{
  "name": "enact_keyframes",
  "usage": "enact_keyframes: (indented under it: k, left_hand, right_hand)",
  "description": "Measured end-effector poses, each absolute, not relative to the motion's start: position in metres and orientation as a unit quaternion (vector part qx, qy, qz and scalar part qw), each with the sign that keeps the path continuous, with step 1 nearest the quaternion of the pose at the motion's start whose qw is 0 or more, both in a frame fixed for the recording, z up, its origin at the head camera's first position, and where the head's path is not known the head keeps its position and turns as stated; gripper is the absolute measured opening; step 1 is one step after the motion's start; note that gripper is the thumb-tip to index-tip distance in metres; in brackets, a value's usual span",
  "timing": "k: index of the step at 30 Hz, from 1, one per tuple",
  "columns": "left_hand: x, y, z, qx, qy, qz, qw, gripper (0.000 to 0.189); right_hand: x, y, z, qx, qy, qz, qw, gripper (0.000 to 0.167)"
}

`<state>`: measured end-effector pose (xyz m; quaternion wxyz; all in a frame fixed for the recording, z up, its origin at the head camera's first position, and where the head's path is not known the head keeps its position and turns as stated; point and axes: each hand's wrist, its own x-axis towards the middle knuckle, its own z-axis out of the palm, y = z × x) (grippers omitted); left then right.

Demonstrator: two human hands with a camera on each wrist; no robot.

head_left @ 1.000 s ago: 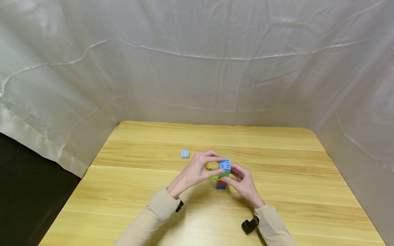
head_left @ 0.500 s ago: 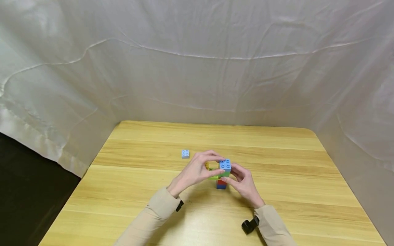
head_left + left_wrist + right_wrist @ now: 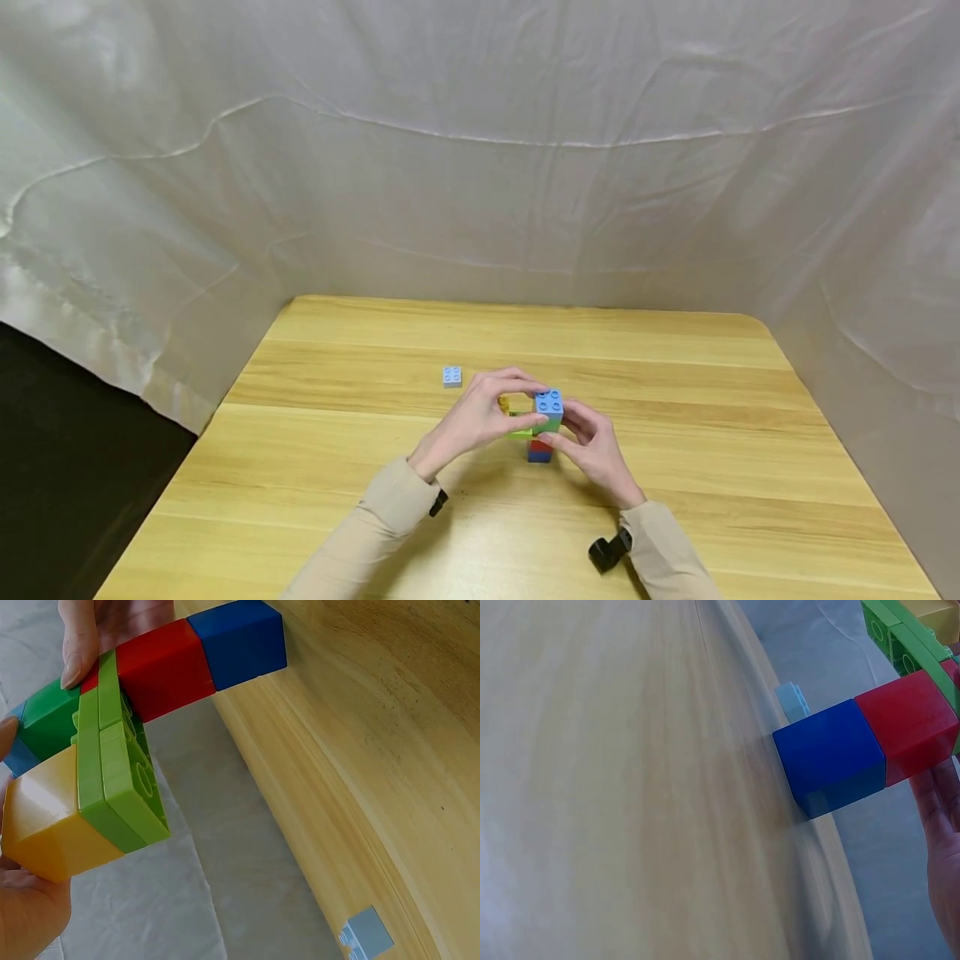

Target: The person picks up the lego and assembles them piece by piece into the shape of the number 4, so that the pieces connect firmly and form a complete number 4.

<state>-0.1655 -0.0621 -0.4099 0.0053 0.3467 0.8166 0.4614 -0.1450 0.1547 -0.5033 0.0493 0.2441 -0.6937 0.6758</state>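
Note:
A tower of toy bricks stands on the table in front of me. From the bottom up it has a dark blue brick, a red brick, lime green flat bricks jutting left, a green brick and a light blue brick on top. A yellow brick sits on the jutting part. My left hand pinches the top of the tower at the light blue brick, thumb in front. From the right side, my right hand grips the tower around the green brick, its thumb near the lime green layer.
A loose light blue brick lies on the wooden table, behind and left of the tower. Pale cloth hangs at the back and both sides. A black wrist camera sits below the right hand.

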Motion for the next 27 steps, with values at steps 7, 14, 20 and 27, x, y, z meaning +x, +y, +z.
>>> enact_keyframes:
  k: [7, 14, 20, 27]
  left_hand:
    - [-0.165, -0.062, -0.410, 0.346, 0.816, 0.463, 0.001, 0.034]
    - [-0.164, -0.061, -0.412, 0.340, 0.822, 0.456, -0.015, 0.035]
    - [-0.163, -0.060, -0.418, 0.337, 0.828, 0.445, -0.045, 0.037]
    - [-0.164, -0.064, -0.426, 0.350, 0.803, 0.477, -0.069, 0.043]
  right_hand:
    - [-0.146, 0.155, -0.503, 0.251, -0.692, 0.675, 0.049, 0.042]
    - [-0.145, 0.155, -0.503, 0.244, -0.695, 0.675, 0.046, 0.043]
    - [-0.145, 0.155, -0.504, 0.244, -0.694, 0.676, 0.049, 0.043]
    - [-0.145, 0.155, -0.504, 0.247, -0.691, 0.678, 0.051, 0.042]
